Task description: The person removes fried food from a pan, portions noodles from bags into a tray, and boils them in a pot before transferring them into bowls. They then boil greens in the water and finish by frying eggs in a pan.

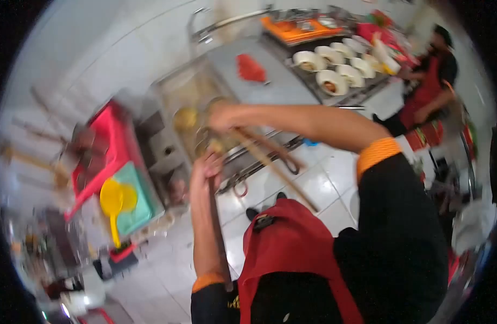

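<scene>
The frame is blurred. My left hand [208, 164] is closed at the front edge of a metal cooking vat [164, 92]. From it a long brown handle [218, 237] runs back along my forearm. Just beyond those fingers is a round wire strainer [201, 141]. My right hand [222, 116] is closed over the vat, its fingers mostly hidden, by another metal rim. Two wooden handles [270, 165] slant down from beneath this hand past the vat's front edge. A round strainer with yellowish contents [185, 118] sits in the vat, left of my right hand.
Right of the vat is a metal counter [232, 65] with a red cloth-like item [251, 68]. Several white bowls [332, 82] with food stand beyond it. On the left are a pink basin [116, 129], a teal tray [137, 189] and a yellow ladle [118, 197]. A co-worker [429, 86] is at the right.
</scene>
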### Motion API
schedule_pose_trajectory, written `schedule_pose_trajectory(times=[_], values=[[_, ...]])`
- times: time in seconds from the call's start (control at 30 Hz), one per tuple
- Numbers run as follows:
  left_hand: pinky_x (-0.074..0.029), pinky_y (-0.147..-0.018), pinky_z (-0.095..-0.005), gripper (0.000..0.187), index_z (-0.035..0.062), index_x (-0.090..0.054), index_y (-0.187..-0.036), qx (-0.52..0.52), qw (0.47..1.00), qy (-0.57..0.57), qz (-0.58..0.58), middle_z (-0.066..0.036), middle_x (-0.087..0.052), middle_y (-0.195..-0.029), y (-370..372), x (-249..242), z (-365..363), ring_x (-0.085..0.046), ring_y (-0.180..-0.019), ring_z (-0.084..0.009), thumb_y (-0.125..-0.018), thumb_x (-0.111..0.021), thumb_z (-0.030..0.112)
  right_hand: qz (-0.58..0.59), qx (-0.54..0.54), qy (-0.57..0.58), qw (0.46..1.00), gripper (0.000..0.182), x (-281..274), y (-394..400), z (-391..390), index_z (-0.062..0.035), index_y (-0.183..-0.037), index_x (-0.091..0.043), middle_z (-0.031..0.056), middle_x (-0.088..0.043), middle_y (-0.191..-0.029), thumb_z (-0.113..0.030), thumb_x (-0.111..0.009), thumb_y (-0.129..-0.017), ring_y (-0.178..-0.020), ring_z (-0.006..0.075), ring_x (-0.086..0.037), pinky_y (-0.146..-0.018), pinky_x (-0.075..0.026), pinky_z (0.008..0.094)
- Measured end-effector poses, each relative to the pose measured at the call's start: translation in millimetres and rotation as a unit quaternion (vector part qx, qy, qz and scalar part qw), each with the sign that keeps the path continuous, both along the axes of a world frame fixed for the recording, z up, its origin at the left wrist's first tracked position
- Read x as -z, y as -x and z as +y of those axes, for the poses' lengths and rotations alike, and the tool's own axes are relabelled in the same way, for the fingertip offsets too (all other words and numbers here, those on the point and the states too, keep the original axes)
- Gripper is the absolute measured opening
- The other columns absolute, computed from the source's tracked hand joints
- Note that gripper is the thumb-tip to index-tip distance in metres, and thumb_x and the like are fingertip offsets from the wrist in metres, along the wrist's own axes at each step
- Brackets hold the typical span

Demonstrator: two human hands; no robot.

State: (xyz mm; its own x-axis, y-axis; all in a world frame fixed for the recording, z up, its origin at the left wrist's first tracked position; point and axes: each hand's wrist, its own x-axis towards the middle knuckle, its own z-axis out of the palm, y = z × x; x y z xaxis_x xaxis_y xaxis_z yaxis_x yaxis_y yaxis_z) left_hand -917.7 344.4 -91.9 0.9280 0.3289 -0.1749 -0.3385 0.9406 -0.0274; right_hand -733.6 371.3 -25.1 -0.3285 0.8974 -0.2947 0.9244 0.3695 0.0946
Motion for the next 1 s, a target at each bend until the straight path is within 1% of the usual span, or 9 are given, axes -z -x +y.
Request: schedule_pose_trajectory(times=[0.03, 0.17, 0.23, 0.3, 0.37, 0.5, 0.53, 0.67, 1.0], values=[[-0.029, -0.031, -0.0179, 0.018, 0.0035, -0.043, -0.082, -0.014, 0.996, -0.048, 0.077, 0.000, -0.037, -0.057, -3.1, -23.3, -9.4, -0.031, -0.039, -0.0052, -0.097, -0.034, 0.008, 0.126, 0.074, 0.000, 0.989, 0.019, 31.3, -3.1, 13.2, -0.0037, -0.075, -0.070, 0.0185, -0.066, -0.076, -0.015, -0.058, -0.067, -0.068, 0.0302, -0.063, -0.062, -0.050, 0.0407], [-0.029, -0.030, -0.0183, 0.017, 0.0039, -0.042, -0.082, -0.019, 0.990, -0.014, 0.138, 0.001, -0.035, -0.056, -12.1, -30.6, -12.7, -0.030, -0.038, -0.0048, -0.097, -0.035, 0.009, 0.095, 0.078, 0.043, 0.991, 0.031, 21.2, 16.4, -7.8, 0.0054, -0.083, -0.067, 0.0246, -0.064, -0.086, -0.019, -0.051, -0.074, -0.080, 0.0342, -0.064, -0.069, -0.050, 0.0422], [-0.029, -0.030, -0.0185, 0.016, 0.0036, -0.042, -0.082, -0.011, 0.988, -0.026, 0.149, 0.001, -0.035, -0.056, -11.4, -21.7, -14.4, -0.030, -0.038, -0.0049, -0.096, -0.036, 0.008, 0.264, 0.285, 0.060, 0.919, 0.031, 5.2, 17.5, -15.8, 0.0074, -0.085, -0.066, 0.0262, -0.064, -0.090, -0.017, -0.052, -0.072, -0.083, 0.0351, -0.064, -0.070, -0.049, 0.0411], [-0.029, -0.031, -0.0187, 0.014, 0.0036, -0.041, -0.081, 0.016, 0.996, -0.034, 0.079, 0.002, -0.036, -0.057, -6.9, 15.3, -7.0, -0.031, -0.038, -0.0054, -0.094, -0.040, 0.007, 0.206, 0.216, 0.079, 0.951, 0.029, -0.9, 13.3, -25.5, 0.0091, -0.085, -0.066, 0.0272, -0.063, -0.090, -0.014, -0.054, -0.070, -0.083, 0.0350, -0.064, -0.071, -0.049, 0.0410], [-0.028, -0.031, -0.0187, 0.012, 0.0040, -0.041, -0.082, -0.022, 0.977, -0.077, 0.197, 0.002, -0.036, -0.058, -14.8, -4.3, -4.1, -0.031, -0.038, -0.0056, -0.094, -0.041, 0.007, 0.304, 0.297, 0.041, 0.904, 0.029, -9.0, 18.9, -47.9, 0.0104, -0.085, -0.065, 0.0277, -0.063, -0.089, -0.012, -0.056, -0.069, -0.083, 0.0351, -0.064, -0.071, -0.049, 0.0412], [-0.027, -0.031, -0.0184, 0.011, 0.0039, -0.042, -0.083, -0.037, 0.992, 0.003, 0.122, 0.003, -0.035, -0.057, -14.8, -12.3, -11.2, -0.031, -0.039, -0.0057, -0.094, -0.041, 0.007, 0.321, 0.375, 0.076, 0.866, 0.028, -19.4, 16.2, -30.2, 0.0103, -0.081, -0.065, 0.0301, -0.062, -0.086, -0.013, -0.056, -0.069, -0.082, 0.0347, -0.065, -0.071, -0.049, 0.0417], [-0.028, -0.032, -0.0183, 0.012, 0.0035, -0.042, -0.084, -0.025, 0.994, -0.028, 0.100, 0.003, -0.035, -0.057, -11.5, 4.8, -10.6, -0.031, -0.039, -0.0055, -0.095, -0.040, 0.007, 0.273, 0.288, 0.064, 0.916, 0.028, -14.9, 9.8, -29.2, 0.0109, -0.079, -0.064, 0.0305, -0.062, -0.082, -0.014, -0.055, -0.070, -0.080, 0.0351, -0.065, -0.070, -0.049, 0.0433], [-0.029, -0.031, -0.0186, 0.015, 0.0040, -0.041, -0.083, -0.035, 0.991, -0.034, 0.122, 0.002, -0.034, -0.056, -21.7, -35.3, -6.1, -0.031, -0.039, -0.0051, -0.096, -0.038, 0.009, 0.388, 0.325, 0.002, 0.863, 0.027, 2.8, 8.7, -54.4, 0.0124, -0.079, -0.062, 0.0310, -0.061, -0.079, -0.011, -0.051, -0.070, -0.073, 0.0377, -0.064, -0.064, -0.049, 0.0441], [-0.032, -0.032, -0.0212, 0.021, 0.0049, -0.039, -0.079, -0.032, 0.988, -0.101, 0.112, 0.001, -0.033, -0.056, -12.5, -3.3, 3.5, -0.032, -0.040, -0.0078, -0.098, -0.036, 0.013, 0.322, 0.275, 0.065, 0.904, 0.029, 2.0, -14.6, -11.5, 0.0103, -0.084, -0.063, 0.0243, -0.064, -0.079, -0.013, -0.048, -0.075, -0.074, 0.0316, -0.064, -0.062, -0.050, 0.0397]])
